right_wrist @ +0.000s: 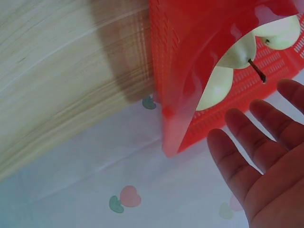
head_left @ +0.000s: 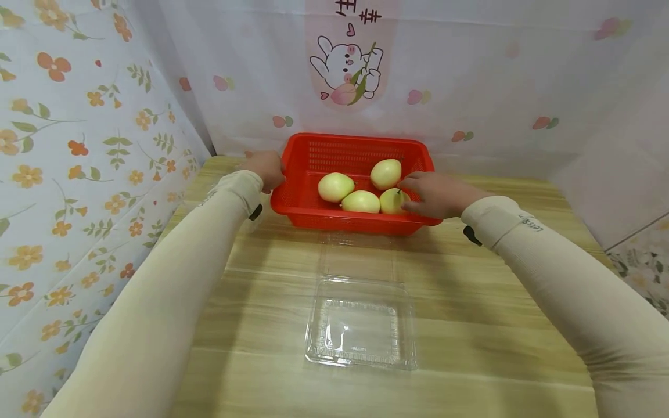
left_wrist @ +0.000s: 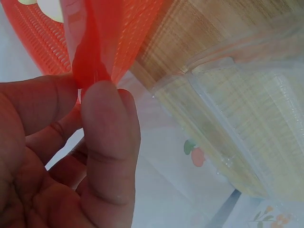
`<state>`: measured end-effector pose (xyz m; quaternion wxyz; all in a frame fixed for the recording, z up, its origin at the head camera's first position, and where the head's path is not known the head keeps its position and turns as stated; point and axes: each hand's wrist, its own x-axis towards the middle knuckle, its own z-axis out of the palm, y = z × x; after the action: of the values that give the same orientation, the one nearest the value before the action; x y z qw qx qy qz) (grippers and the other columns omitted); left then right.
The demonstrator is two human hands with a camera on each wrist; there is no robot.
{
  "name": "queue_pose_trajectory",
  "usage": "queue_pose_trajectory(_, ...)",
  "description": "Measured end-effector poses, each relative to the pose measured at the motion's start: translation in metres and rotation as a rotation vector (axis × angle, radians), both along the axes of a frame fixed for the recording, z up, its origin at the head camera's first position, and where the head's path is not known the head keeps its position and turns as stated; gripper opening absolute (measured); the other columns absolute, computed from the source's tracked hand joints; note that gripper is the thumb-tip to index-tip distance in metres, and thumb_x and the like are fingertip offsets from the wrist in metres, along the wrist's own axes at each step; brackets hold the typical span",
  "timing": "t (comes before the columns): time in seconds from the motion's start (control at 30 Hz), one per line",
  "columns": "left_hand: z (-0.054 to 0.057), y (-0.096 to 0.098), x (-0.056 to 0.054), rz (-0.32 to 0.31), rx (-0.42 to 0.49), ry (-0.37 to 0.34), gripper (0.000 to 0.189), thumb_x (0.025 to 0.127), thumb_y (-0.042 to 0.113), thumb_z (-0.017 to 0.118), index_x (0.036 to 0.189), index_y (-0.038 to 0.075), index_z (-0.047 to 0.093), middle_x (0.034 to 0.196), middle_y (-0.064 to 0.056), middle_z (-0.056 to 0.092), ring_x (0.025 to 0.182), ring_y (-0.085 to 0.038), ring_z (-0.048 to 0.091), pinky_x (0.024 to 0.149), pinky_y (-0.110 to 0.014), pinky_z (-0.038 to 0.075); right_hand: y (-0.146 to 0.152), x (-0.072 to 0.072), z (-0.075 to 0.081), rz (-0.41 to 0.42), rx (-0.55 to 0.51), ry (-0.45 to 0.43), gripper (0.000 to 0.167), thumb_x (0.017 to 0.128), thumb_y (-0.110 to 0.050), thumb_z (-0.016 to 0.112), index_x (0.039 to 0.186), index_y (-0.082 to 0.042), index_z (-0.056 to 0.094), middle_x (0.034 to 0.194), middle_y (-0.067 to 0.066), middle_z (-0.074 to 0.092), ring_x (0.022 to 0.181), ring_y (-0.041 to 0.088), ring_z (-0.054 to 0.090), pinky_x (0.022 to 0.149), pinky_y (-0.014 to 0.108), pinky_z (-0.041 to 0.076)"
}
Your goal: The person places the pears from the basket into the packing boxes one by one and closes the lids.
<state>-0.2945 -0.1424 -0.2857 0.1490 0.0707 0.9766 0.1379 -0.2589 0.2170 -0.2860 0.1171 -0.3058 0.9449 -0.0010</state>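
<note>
Left hand [head_left: 265, 169] pinches the basket [head_left: 345, 220]. Right hand [head_left: 438, 193], fingers apart, seems to reach for a pear [head_left: 391, 202]; gripping needs them curled.

Head cam's up high, facing forward-down over the pale wood-grain table [head_left: 470, 325]. Wrist cams sit way closer, tilted past the left hand [head_left: 265, 169] and right hand [head_left: 440, 194] — all three share the red perforated plastic basket [head_left: 355, 224], head and left wrist the clear plastic box [head_left: 360, 328] too.

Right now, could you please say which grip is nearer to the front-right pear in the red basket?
Right: the right grip is close beside that pear, while the left grip pinches the basket by its left rim.
</note>
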Motion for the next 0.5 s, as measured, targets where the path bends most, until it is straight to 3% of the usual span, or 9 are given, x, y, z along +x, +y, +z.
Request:
queue_pose_trajectory(0.07, -0.0050, 0.0037, -0.0023, -0.003, 0.012, -0.003, 0.022, 0.095, 0.008, 0.051, 0.087, 0.003, 0.070, 0.062, -0.004, 0.060, 0.055, -0.017, 0.061, 0.103, -0.049, 0.040, 0.0034, 0.0011, 0.0002, -0.006, 0.007, -0.003, 0.053, 0.096, -0.030, 0.063, 0.140, -0.002, 0.052, 0.141, 0.021, 0.050, 0.128, 0.040, 0.047, 0.104, 0.055, 0.040)
queue_pose_trajectory(0.13, -0.0088, 0.0047, -0.0042, 0.003, 0.036, -0.015, 0.021, 0.095, 0.008, 0.051, 0.093, 0.002, 0.072, 0.067, -0.006, 0.062, 0.054, -0.017, 0.059, 0.079, -0.037, 0.054, 0.0044, 0.0014, 0.0000, -0.011, 0.014, -0.006, 0.054, 0.096, -0.031, 0.062, 0.141, -0.003, 0.052, 0.142, 0.022, 0.049, 0.129, 0.041, 0.046, 0.104, 0.055, 0.040)
queue_pose_trajectory(0.17, -0.0098, 0.0045, -0.0049, 0.006, 0.042, -0.018, 0.021, 0.095, 0.008, 0.052, 0.095, 0.001, 0.072, 0.069, -0.007, 0.063, 0.054, -0.016, 0.058, 0.066, -0.032, 0.054, 0.0044, 0.0013, -0.0002, -0.011, 0.017, -0.007, 0.054, 0.096, -0.031, 0.062, 0.141, -0.004, 0.052, 0.142, 0.022, 0.049, 0.129, 0.041, 0.046, 0.104, 0.056, 0.040)
queue_pose_trajectory(0.23, -0.0099, 0.0040, -0.0052, 0.003, 0.042, -0.017, 0.022, 0.095, 0.008, 0.052, 0.097, 0.000, 0.072, 0.072, -0.008, 0.064, 0.053, -0.016, 0.058, 0.056, -0.028, 0.053, 0.0035, 0.0003, -0.0006, -0.009, 0.025, -0.009, 0.054, 0.097, -0.032, 0.061, 0.142, -0.004, 0.051, 0.142, 0.021, 0.048, 0.130, 0.041, 0.045, 0.104, 0.056, 0.040)
queue_pose_trajectory(0.5, -0.0036, 0.0033, -0.0044, -0.007, 0.036, -0.008, 0.020, 0.094, 0.005, 0.051, 0.082, 0.002, 0.067, 0.061, -0.003, 0.057, 0.056, -0.020, 0.063, 0.051, -0.024, 0.049, -0.0026, -0.0066, 0.0018, -0.015, 0.047, -0.040, 0.055, 0.096, -0.031, 0.062, 0.143, -0.006, 0.050, 0.140, 0.021, 0.049, 0.129, 0.040, 0.046, 0.104, 0.055, 0.040)
